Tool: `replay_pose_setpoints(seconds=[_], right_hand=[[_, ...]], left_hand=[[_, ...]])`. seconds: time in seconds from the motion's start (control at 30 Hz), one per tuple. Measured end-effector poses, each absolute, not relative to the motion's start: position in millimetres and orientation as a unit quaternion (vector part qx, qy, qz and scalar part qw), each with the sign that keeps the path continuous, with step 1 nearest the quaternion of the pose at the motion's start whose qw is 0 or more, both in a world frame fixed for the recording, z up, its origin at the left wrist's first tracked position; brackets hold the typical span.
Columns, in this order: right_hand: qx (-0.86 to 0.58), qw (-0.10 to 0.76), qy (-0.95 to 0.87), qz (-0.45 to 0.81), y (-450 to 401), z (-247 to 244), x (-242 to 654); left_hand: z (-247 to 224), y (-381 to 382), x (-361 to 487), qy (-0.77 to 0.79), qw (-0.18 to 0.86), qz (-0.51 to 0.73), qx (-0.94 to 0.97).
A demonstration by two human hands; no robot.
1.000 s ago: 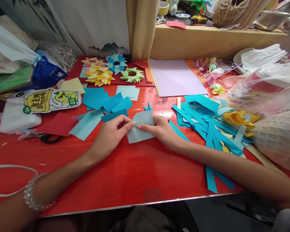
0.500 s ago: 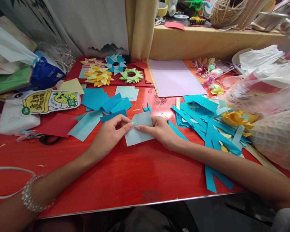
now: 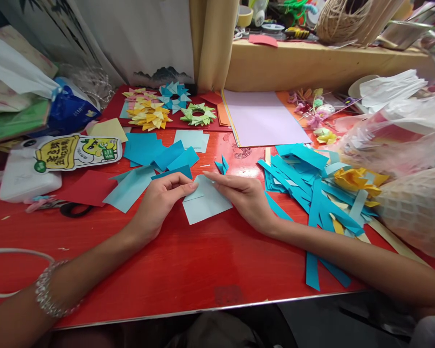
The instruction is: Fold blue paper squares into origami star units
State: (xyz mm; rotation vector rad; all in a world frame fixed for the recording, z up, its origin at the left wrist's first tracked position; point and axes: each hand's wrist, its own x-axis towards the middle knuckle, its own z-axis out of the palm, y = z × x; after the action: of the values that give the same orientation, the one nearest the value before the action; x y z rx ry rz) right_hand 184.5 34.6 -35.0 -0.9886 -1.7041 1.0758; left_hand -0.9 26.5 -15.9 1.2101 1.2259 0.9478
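Observation:
A pale blue square of paper (image 3: 207, 205) is between my hands, its upper corner folded over toward the middle. My left hand (image 3: 166, 200) pinches the paper's left edge between thumb and bent fingers. From the right, my right hand (image 3: 244, 198) lies along the folded upper right edge, its fingers straight and together with the paper gripped against the thumb, which is partly hidden. Just beyond the paper, a small folded blue piece (image 3: 222, 166) rests on the table. Several blue paper squares (image 3: 141, 149) and a pale blue sheet (image 3: 129, 188) lie left of it.
Blue paper strips (image 3: 313, 193) are heaped at the right, beside a netted white bundle (image 3: 416, 208). Folded paper rings (image 3: 198, 115) and a lilac sheet (image 3: 264, 118) lie at the back. A yellow pouch (image 3: 78, 152), red paper (image 3: 89, 187) and scissors handle (image 3: 76, 210) are at the left.
My right hand has shifted up to the paper's top corner, and its fingers have straightened. A folded flap now shows on the paper. My left hand keeps its pinch.

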Motion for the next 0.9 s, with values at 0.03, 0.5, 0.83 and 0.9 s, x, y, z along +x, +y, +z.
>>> replay_pose_setpoints(seconds=[0.03,0.5,0.83,0.9], right_hand=[[-0.386,0.433,-0.690,0.432,34.1,-33.7,184.5],[-0.352,0.410,-0.537,0.648,43.3,-29.0,180.7],[-0.369,0.300,-0.583,0.659,51.9,-25.8,184.2],[-0.365,0.292,-0.578,0.669,52.7,-26.1,184.5]], left_hand=[[-15.9,26.5,-1.0,0.518,0.555,0.402,0.511],[-11.6,27.6,-1.3,0.526,0.464,0.364,0.614],[-11.4,30.0,-3.4,0.519,0.435,0.333,0.656],[-11.4,30.5,-3.7,0.519,0.437,0.327,0.658]])
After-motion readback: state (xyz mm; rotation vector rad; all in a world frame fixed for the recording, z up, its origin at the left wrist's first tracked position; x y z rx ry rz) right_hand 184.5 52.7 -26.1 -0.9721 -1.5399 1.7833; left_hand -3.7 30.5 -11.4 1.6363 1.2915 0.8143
